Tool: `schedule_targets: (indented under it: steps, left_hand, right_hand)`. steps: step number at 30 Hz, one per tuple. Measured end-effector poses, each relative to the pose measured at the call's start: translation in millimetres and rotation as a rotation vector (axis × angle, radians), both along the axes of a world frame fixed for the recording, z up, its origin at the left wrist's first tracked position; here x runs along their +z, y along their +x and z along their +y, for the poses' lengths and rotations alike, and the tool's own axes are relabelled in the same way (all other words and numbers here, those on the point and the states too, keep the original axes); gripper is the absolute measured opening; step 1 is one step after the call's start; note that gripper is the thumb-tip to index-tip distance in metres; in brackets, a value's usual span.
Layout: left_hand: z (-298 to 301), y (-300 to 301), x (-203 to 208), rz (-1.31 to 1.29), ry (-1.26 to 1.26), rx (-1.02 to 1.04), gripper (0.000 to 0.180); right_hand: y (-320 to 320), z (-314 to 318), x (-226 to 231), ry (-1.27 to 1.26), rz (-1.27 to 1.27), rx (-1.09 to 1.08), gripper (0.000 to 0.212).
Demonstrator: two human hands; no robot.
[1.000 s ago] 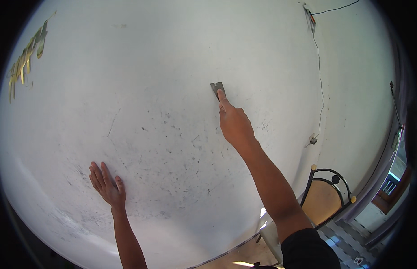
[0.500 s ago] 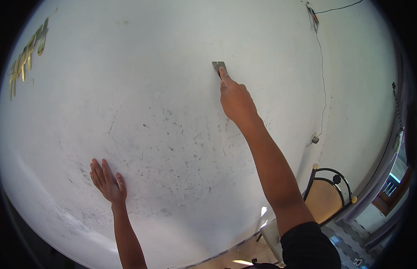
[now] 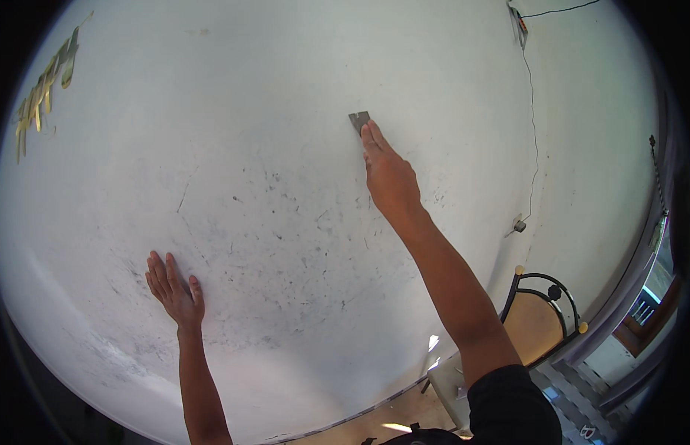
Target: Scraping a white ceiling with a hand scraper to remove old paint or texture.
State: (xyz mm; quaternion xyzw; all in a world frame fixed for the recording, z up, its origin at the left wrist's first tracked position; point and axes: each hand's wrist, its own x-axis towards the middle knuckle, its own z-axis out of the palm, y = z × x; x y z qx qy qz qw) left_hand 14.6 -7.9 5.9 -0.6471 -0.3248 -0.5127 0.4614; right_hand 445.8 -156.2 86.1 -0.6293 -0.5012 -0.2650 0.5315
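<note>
In front of me is a white wall (image 3: 233, 104), its middle and lower part covered in dark scuffs and scratches. My right hand (image 3: 391, 174) grips a scraper (image 3: 359, 121) whose flat grey metal blade lies against the wall above the marks. Two fingers stretch along the tool toward the blade; its handle is hidden in the hand. Lower on the left, my left hand (image 3: 174, 291) rests flat on the wall with fingers and thumb spread, holding nothing, beside a patch of dark scuffs.
Gold letter-like decorations (image 3: 48, 85) hang at the upper left. A thin cable (image 3: 534, 126) runs down the right to a small socket (image 3: 519, 225). Below it stands a chair (image 3: 534, 326) with a black metal frame and tan back. A purple curtain (image 3: 619, 297) borders a doorway.
The scraper blade has shifted slightly down and left, and a second finger now stretches along it. My left hand stays flat on the wall. The view has tilted a little.
</note>
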Motion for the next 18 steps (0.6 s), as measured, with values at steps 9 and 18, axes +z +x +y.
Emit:
schedule_targets:
  steps: [9, 18]
  left_hand:
    - [-7, 20, 96, 0.082, 0.015, -0.051, 0.056]
    - [-1, 25, 97, 0.013, 0.074, -0.001, 0.057]
  right_hand:
    - [-13, -6, 22, -0.071, -0.054, -0.17, 0.044]
    - [-14, -10, 12, -0.109, -0.04, -0.149, 0.042]
